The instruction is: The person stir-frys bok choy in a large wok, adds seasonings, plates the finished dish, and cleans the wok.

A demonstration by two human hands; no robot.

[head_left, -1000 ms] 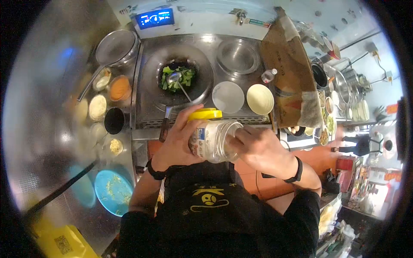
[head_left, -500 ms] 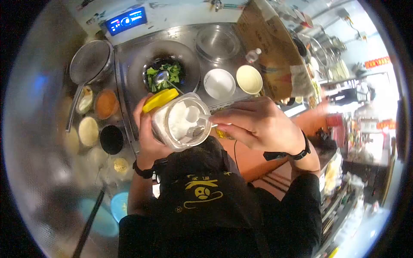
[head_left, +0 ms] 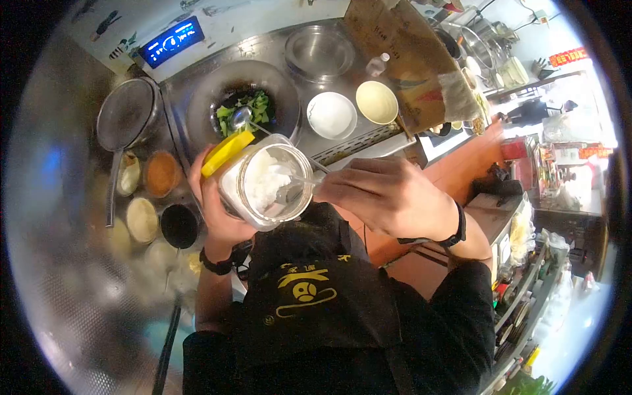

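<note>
My left hand (head_left: 220, 214) is wrapped round a clear square jar (head_left: 263, 184) of white powder, tilted with its mouth toward me. A yellow lid (head_left: 227, 153) sits at the jar's upper left, by my left fingers. My right hand (head_left: 388, 197) pinches the handle of a clear plastic scoop (head_left: 289, 191), whose bowl is inside the jar at the powder. Beyond the jar is a wok (head_left: 197, 105) with green leaves (head_left: 260, 110) and a metal ladle (head_left: 241, 118) in it.
Right of the wok stand a white bowl (head_left: 332, 115), a cream bowl (head_left: 376, 103), a small bottle (head_left: 377, 64) and a cardboard sheet (head_left: 401, 59). A strainer (head_left: 128, 112) and seasoning bowls (head_left: 162, 174) are at the left. A person (head_left: 530, 112) is far off at the right.
The scoop has moved lower and deeper into the jar's powder. The lid and jar are slightly further left, and the whole view has shifted a little.
</note>
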